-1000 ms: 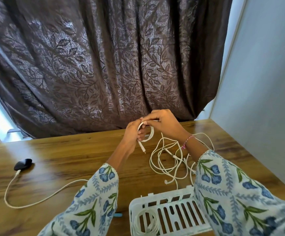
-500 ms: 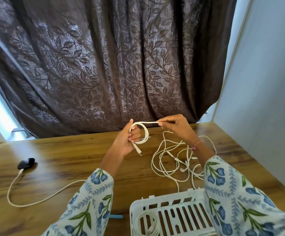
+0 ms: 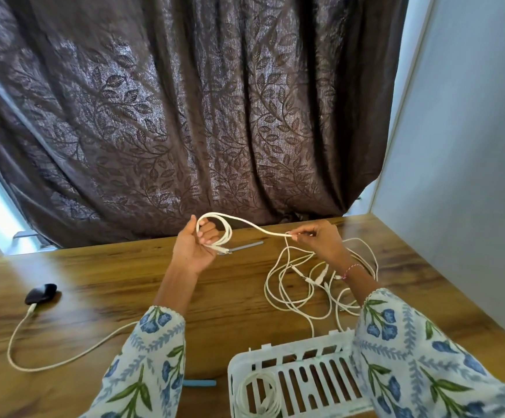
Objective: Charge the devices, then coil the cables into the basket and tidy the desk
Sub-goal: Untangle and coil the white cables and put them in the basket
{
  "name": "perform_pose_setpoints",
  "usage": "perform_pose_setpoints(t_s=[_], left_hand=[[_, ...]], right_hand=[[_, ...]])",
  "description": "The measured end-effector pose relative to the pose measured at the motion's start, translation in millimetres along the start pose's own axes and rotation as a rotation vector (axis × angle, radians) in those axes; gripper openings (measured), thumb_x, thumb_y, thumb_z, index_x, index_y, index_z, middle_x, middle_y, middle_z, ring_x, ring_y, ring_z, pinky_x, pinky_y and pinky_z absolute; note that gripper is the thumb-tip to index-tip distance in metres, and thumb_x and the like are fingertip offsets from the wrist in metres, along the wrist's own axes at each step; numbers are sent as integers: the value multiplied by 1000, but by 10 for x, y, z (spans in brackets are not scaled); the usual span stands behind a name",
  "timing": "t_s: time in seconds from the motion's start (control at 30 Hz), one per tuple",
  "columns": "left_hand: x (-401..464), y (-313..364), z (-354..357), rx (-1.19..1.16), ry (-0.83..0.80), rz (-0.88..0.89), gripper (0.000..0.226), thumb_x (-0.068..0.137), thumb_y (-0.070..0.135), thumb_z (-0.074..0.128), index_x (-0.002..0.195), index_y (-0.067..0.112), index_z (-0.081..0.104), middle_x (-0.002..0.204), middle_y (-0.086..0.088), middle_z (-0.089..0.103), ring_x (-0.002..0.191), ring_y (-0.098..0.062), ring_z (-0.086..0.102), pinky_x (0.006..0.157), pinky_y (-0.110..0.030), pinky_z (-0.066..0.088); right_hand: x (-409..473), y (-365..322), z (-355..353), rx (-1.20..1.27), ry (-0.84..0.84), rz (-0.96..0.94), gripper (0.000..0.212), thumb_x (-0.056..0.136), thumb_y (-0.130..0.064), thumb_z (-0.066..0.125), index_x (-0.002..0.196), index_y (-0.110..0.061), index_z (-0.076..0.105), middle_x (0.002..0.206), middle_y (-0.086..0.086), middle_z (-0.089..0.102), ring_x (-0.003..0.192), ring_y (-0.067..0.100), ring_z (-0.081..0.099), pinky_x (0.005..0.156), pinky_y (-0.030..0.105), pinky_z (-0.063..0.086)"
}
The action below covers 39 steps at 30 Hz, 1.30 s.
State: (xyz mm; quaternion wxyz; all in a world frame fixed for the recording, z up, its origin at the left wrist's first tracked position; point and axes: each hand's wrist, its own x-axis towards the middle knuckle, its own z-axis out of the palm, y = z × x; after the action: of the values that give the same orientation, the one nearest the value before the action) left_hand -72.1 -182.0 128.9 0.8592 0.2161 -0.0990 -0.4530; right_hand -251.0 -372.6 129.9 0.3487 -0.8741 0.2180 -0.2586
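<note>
The left hand (image 3: 195, 247) has its fingers (image 3: 207, 236) curled round two loops of a white cable (image 3: 246, 224), held above the desk (image 3: 124, 282). The right hand (image 3: 317, 239) pinches the same cable between thumb and fingertips, the other fingers loosely bent. More white cable lies tangled (image 3: 299, 285) on the desk. One white basket (image 3: 299, 384) holds one coiled cable (image 3: 255, 393). One black device (image 3: 40, 293) has a cable plugged in. No writing is readable.

Cable tangle (image 3: 311, 285) beside basket (image 3: 278, 354)
</note>
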Motion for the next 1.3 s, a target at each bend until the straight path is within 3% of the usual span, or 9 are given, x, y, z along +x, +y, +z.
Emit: perform_pose_setpoints(t_s=[0.1, 0.17, 0.47, 0.6, 0.8, 1.0, 1.1, 1.17, 1.3], left_hand=[[18, 8, -3, 108, 62, 47, 50, 102, 31, 26, 60, 13, 46, 38, 6, 35, 30, -4, 32, 33, -13, 30], [54, -30, 2, 330, 171, 79, 42, 103, 27, 28, 65, 13, 40, 37, 7, 34, 29, -4, 30, 33, -14, 28], [-16, -288, 140, 1085, 244, 104, 35, 101, 22, 35, 68, 13, 46, 55, 1, 48, 42, -8, 44, 46, -21, 31], [-120, -538, 207, 1142, 224, 39, 34, 99, 23, 38, 73, 11, 55, 57, -1, 55, 49, -10, 50, 50, -20, 41], [-176, -676, 330, 843, 105, -122, 35, 99, 19, 35, 65, 12, 40, 36, 10, 26, 28, -2, 20, 30, -14, 18], [-175, -659, 340, 1095, 66, -193, 37, 99, 22, 34, 63, 16, 37, 39, 11, 25, 30, -3, 19, 34, -16, 13], [-144, -703, 318, 1127, 96, -161, 37, 99, 23, 34, 63, 17, 36, 40, 11, 26, 31, -3, 18, 32, -16, 14], [-137, -728, 322, 1135, 101, -147, 38, 100, 24, 33, 62, 17, 36, 39, 12, 26, 32, -3, 18, 33, -16, 13], [-107, -681, 357, 1108, 137, -119, 40, 100, 26, 36, 61, 17, 36, 39, 12, 26, 31, -3, 19, 33, -16, 14]], right_hand=[[-92, -97, 59, -575, -184, -185, 20, 88, -26, 60, 103, -20, 71, 104, -5, 67, 93, 16, 62, 78, 28, 48], [-158, -218, 112, -704, -269, -260, 22, 90, -29, 57, 106, -23, 70, 109, -3, 62, 102, 18, 58, 80, 32, 45], [-129, -548, 255, -378, -323, -405, 18, 87, -29, 61, 99, -23, 73, 89, -4, 66, 84, 15, 60, 75, 32, 47], [-87, -589, 245, -131, -300, -386, 15, 86, -19, 63, 96, -16, 74, 80, -3, 65, 72, 11, 58, 71, 27, 44], [-50, -530, 140, 80, -222, -282, 8, 83, -10, 66, 86, -8, 74, 79, -8, 68, 73, -8, 59, 71, 7, 41], [-18, -434, 107, -107, -175, -361, 7, 81, -12, 68, 84, -11, 74, 82, 0, 66, 77, 6, 56, 73, 16, 40], [-14, -361, 158, -532, 1, -532, 9, 78, -22, 67, 81, -21, 75, 80, 2, 61, 80, 23, 55, 70, 36, 38], [-24, -331, 174, -658, -27, -476, 15, 83, -21, 61, 89, -22, 75, 85, 2, 67, 84, 27, 61, 74, 38, 43], [-143, -276, 209, -98, -93, -162, 21, 92, -17, 53, 101, -13, 72, 91, 3, 74, 81, 14, 66, 79, 33, 53]])
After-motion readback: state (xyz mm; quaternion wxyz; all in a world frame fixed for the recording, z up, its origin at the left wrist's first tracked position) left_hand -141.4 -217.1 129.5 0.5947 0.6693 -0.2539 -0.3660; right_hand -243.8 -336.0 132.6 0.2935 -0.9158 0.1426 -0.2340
